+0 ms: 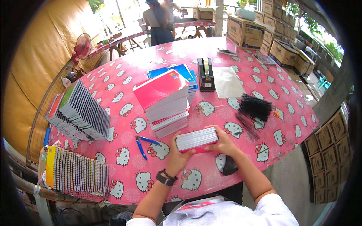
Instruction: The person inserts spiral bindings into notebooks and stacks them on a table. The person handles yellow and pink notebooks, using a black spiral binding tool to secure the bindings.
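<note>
Between my two hands is a thick block of loose notebook sheets (pixel 197 138) with a red-pink cover at its near side, held low over the table. My left hand (pixel 177 160) grips its left end, thumb along the near face. Around the right end my right hand (pixel 225 144) is closed, its thumb on the near face too. Just beyond stands a tall, uneven pile of unbound notebooks (pixel 161 89) with pink covers, and blue-covered ones (pixel 184 71) behind it. Blue-handled cutting pliers (pixel 141 147) lie left of my left hand. Black spiral coils (pixel 255 107) sit beyond my right hand.
A black tape dispenser (pixel 206 79) stands beside clear plastic sheets (pixel 228 83). Spiral-bound notebooks (pixel 83 111) are stacked at the left, with another row (pixel 77 171) nearer. Cardboard boxes (pixel 245 32) stand at the far right. A person (pixel 160 22) is in the background.
</note>
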The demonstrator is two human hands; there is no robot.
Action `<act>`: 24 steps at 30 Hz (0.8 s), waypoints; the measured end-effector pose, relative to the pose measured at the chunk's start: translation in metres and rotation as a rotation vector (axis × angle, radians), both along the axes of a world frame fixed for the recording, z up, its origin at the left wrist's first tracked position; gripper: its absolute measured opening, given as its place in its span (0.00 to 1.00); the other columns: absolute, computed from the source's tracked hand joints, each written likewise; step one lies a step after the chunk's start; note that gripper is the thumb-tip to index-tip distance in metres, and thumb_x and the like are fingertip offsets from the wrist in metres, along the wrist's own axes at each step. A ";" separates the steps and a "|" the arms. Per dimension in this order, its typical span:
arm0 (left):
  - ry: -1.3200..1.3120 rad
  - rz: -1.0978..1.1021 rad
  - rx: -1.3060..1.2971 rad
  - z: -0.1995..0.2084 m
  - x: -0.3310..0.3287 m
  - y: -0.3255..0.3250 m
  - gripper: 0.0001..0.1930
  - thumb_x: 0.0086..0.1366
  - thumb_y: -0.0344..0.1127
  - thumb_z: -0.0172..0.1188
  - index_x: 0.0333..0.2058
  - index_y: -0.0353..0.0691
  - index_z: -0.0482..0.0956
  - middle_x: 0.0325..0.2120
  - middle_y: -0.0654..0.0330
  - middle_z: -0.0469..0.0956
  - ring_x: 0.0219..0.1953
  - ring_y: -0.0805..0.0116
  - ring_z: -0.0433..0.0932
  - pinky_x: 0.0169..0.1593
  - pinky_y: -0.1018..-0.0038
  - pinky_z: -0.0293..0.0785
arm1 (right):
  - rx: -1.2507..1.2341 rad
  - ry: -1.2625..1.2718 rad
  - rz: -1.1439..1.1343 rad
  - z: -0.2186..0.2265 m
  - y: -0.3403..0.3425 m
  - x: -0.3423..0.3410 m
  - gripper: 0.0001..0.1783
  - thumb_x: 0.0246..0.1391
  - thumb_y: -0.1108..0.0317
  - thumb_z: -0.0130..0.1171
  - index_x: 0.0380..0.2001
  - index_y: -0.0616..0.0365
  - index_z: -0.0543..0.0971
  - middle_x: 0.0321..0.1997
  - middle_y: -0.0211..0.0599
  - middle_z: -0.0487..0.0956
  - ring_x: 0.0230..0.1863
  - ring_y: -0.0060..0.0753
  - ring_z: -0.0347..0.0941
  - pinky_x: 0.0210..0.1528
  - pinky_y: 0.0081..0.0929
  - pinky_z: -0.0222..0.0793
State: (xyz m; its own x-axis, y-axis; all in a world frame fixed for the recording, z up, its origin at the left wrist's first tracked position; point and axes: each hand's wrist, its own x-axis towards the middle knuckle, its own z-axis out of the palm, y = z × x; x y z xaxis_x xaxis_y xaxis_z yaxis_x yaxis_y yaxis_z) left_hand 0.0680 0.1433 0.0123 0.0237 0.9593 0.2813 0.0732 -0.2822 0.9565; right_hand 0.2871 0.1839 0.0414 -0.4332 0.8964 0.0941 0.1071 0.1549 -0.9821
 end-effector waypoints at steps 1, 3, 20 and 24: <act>0.027 0.012 0.023 0.004 0.011 0.005 0.46 0.47 0.27 0.73 0.61 0.41 0.52 0.50 0.57 0.64 0.54 0.66 0.67 0.59 0.70 0.64 | 0.034 -0.004 -0.030 -0.001 0.007 0.013 0.45 0.34 0.77 0.74 0.58 0.57 0.63 0.51 0.32 0.72 0.51 0.24 0.70 0.54 0.27 0.67; 0.001 0.011 0.025 0.009 0.022 0.012 0.45 0.47 0.26 0.73 0.60 0.42 0.53 0.48 0.58 0.65 0.51 0.67 0.67 0.57 0.71 0.65 | -0.062 0.002 0.124 0.022 0.022 0.033 0.43 0.38 0.74 0.72 0.59 0.56 0.63 0.51 0.33 0.72 0.51 0.24 0.69 0.53 0.27 0.67; -0.182 -0.174 -0.154 0.003 0.010 0.026 0.31 0.50 0.31 0.73 0.49 0.38 0.65 0.43 0.61 0.74 0.47 0.71 0.73 0.52 0.71 0.70 | 0.373 -0.323 -0.424 0.005 0.188 0.034 0.17 0.43 0.71 0.68 0.39 0.64 0.80 0.35 0.35 0.75 0.31 0.27 0.73 0.37 0.26 0.71; -0.180 -0.281 -0.086 0.006 0.023 0.048 0.32 0.50 0.33 0.73 0.51 0.38 0.65 0.44 0.60 0.74 0.47 0.70 0.73 0.52 0.70 0.70 | 0.160 -0.212 -0.362 0.013 0.128 0.062 0.17 0.49 0.69 0.66 0.43 0.63 0.79 0.38 0.34 0.77 0.34 0.27 0.74 0.40 0.24 0.71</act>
State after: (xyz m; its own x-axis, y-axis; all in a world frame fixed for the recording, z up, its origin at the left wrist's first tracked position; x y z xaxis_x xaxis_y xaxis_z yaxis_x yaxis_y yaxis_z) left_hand 0.0914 0.1913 0.0180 0.2478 0.9428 0.2230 -0.1677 -0.1849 0.9683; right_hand 0.3492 0.3118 0.0546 -0.1188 0.9752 0.1867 0.3791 0.2183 -0.8992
